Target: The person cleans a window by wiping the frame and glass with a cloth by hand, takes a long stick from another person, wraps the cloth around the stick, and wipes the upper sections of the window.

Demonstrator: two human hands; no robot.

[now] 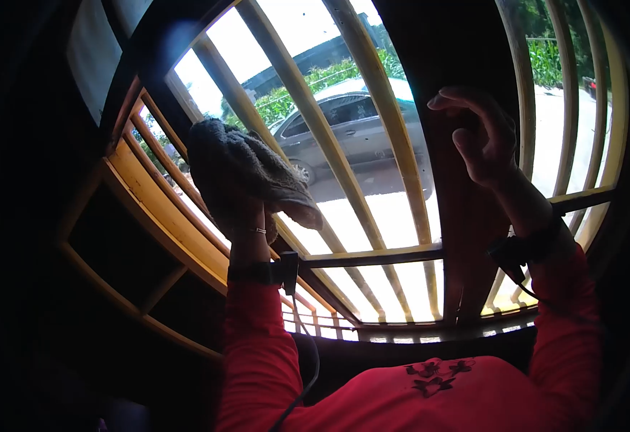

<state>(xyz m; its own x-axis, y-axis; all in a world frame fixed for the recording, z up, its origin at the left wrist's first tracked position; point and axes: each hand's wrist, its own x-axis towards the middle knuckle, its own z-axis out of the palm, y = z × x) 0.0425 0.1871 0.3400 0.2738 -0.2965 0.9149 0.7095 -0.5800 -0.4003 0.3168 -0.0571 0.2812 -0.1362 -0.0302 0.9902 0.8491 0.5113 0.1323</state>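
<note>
A grey cloth (250, 162) covers most of my left hand (237, 214), which is raised against the slatted wooden window (320, 129). The cloth drapes over the fingers, and its loose corner hangs to the right across a slat. How the fingers lie beneath it is hidden. My right hand (486, 137) is up beside the dark wooden post (466, 237), holding nothing. Its fingers are bent and the thumb stands apart from them. I cannot tell whether it touches the post.
A second slatted window section (565, 108) lies right of the post. Left are a wooden ledge (153, 198) and dark framing. Beyond the slats stands a grey car (351, 137) near green plants. Black bands with cables (304, 324) are on both wrists.
</note>
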